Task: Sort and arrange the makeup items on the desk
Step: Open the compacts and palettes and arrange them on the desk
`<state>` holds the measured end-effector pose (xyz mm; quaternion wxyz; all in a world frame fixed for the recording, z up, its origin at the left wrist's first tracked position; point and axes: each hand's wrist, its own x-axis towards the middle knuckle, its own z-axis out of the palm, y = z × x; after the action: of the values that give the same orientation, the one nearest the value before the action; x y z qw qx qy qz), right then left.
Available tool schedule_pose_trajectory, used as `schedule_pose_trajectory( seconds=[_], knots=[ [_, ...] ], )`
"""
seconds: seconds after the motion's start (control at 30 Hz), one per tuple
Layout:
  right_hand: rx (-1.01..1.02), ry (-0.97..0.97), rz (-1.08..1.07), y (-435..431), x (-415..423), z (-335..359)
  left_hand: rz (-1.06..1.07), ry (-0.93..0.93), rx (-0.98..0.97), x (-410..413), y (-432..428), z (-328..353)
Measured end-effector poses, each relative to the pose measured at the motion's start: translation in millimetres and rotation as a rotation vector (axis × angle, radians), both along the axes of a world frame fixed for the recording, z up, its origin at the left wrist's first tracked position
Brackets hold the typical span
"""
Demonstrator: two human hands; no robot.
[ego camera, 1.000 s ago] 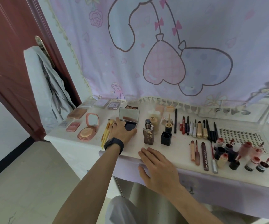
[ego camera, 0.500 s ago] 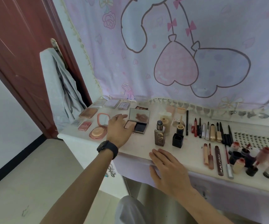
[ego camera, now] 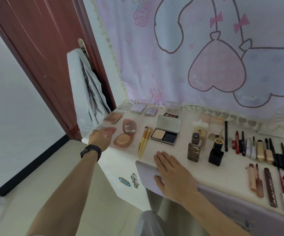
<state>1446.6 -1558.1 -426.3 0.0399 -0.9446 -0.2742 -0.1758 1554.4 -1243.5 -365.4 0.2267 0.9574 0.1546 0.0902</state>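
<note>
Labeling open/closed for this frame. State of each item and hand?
Round pink compact, open, mirror lid raised.
Rectangular powder compact, open, lid raised.
Peach palette, closed.
Foundation bottle, upright.
Left hand, open, over the small pink case.
Right hand, open, flat on the desk edge.

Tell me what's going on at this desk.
A person is sorting makeup laid out on a white desk. Their left hand reaches toward a small pink palette near the desk's left end; blur hides whether it grips it. The right hand lies flat on the front edge. An open round compact, yellow brushes and a mirrored powder case lie to the palette's right.
</note>
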Motion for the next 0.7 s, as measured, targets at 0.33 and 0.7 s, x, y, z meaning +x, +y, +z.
schedule_pose_trajectory(
  seconds=[0.33, 0.7],
  knots=[
    [-0.001, -0.079, -0.024, 5.8, 2.8, -4.6, -0.017, 0.150, 0.341, 29.8, 4.2, -16.1],
    [0.002, -0.060, -0.028, 5.1, 0.7, -8.8, 0.155, -0.222, -0.317, -7.9, -9.2, -2.4]
  ],
)
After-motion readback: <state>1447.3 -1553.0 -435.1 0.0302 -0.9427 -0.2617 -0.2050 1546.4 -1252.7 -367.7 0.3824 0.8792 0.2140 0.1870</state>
